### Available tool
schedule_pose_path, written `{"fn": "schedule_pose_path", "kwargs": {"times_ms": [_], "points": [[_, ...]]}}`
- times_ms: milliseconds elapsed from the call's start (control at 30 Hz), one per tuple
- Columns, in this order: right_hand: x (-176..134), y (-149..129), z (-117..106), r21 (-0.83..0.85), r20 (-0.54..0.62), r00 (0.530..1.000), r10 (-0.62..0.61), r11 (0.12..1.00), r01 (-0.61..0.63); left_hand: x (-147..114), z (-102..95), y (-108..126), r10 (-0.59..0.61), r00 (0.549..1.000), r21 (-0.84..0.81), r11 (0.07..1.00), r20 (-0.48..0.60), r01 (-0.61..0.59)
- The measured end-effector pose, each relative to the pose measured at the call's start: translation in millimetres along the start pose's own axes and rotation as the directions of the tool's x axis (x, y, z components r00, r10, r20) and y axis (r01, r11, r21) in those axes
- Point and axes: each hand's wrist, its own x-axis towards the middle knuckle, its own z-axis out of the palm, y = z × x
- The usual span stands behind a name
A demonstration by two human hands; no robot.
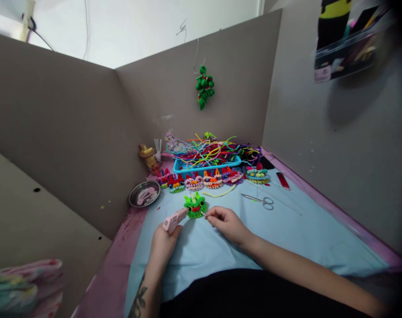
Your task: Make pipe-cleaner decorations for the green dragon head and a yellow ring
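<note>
My left hand (pixel 164 243) is wrapped round a pink glue gun (pixel 174 220), its nozzle reaching the left side of a green fuzzy pipe-cleaner animal head (pixel 195 206). The head stands upright on the light blue cloth and has dark eyes, a red mouth and bright green ears. At its lower right, my right hand (pixel 227 224) is closed in a pinch. A small whitish piece (pixel 203 213) shows at those fingertips, touching or just beside the head; what it is, I cannot make out.
Behind stand several colourful pipe-cleaner heads (pixel 212 179) before a blue tray (pixel 207 165) heaped with pipe cleaners. Scissors (pixel 260 201) lie right, a metal bowl (pixel 144 194) left. Grey partitions (pixel 234 97) enclose the table; a green ornament (pixel 204 88) hangs at the back.
</note>
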Motion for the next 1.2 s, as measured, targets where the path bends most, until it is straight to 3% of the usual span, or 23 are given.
{"fn": "schedule_pose_path", "kwargs": {"times_ms": [900,1200], "points": [[0,-2,1,0.006,0.003,1.0,0.012,1.0,-0.012,-1,-0.8,10,0.039,0.999,-0.005,0.999,0.0,-0.039],[0,0,1,0.007,0.008,1.0,0.014,1.0,-0.014,0,3.0,5,0.046,0.998,0.062,0.997,-0.05,-0.043]]}}
